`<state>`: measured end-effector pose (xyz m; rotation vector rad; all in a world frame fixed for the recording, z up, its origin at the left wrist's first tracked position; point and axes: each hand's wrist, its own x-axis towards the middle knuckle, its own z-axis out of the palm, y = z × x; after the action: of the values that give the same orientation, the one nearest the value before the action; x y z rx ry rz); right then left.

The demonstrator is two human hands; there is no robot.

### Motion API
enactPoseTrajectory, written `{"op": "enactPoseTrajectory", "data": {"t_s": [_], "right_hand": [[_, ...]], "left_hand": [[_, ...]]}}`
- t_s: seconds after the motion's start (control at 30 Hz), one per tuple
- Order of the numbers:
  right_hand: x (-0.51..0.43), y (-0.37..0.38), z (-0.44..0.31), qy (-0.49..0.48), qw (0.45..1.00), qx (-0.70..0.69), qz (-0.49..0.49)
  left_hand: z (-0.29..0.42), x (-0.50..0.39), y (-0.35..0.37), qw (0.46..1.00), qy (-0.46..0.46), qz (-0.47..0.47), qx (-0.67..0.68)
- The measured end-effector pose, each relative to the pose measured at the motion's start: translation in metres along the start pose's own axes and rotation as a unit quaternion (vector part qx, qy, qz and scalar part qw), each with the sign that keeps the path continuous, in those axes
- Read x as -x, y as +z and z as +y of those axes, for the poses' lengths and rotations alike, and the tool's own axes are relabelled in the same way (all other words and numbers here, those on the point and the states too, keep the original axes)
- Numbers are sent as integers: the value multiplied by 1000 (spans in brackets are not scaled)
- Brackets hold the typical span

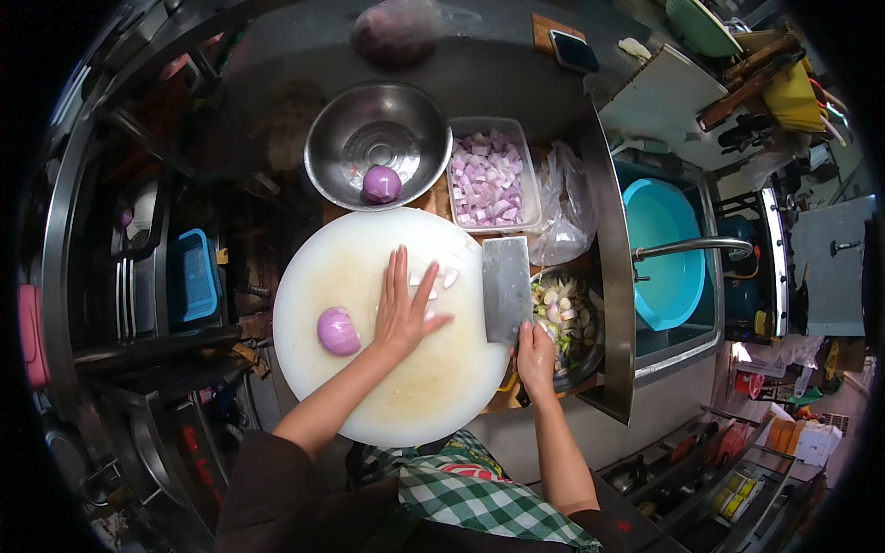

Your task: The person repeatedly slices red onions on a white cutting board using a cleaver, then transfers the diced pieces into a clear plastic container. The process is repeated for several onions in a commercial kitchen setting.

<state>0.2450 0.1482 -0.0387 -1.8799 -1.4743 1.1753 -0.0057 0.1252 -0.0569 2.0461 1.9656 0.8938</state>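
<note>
My left hand (pixel 404 311) is spread palm down over the round white cutting board (pixel 408 401), its fingers apart. A few cut onion pieces (pixel 450 278) lie around and partly under it; whether it touches them I cannot tell. To its left rests a piece of peeled purple onion (pixel 338 332), rounded side up. My right hand (pixel 536 356) grips the handle of a cleaver (pixel 506 290). The broad blade overlaps the board's right edge, beside a dark bowl of vegetable scraps (pixel 563 311).
Behind the board stand a steel bowl (pixel 339 117) with one whole peeled onion (pixel 382 184) and a plastic container (pixel 532 197) of diced onion (pixel 487 176). A clear plastic bag (pixel 563 207) lies beside a metal partition (pixel 615 311). Beyond it, a sink holds a blue basin (pixel 664 290).
</note>
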Motion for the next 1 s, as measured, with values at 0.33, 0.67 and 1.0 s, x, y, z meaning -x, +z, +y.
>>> {"op": "enactPoseTrajectory", "data": {"t_s": [0.33, 0.67, 1.0], "right_hand": [[10, 37, -27, -176, 970, 167, -6], [18, 1, -83, -133, 990, 3, 42], [35, -14, -22, -31, 999, -26, -12]], "left_hand": [[32, -53, 56, 971, -115, 127, 169], [85, -155, 11, 943, 81, 247, 209], [26, -217, 51, 961, 49, 229, 148]]}}
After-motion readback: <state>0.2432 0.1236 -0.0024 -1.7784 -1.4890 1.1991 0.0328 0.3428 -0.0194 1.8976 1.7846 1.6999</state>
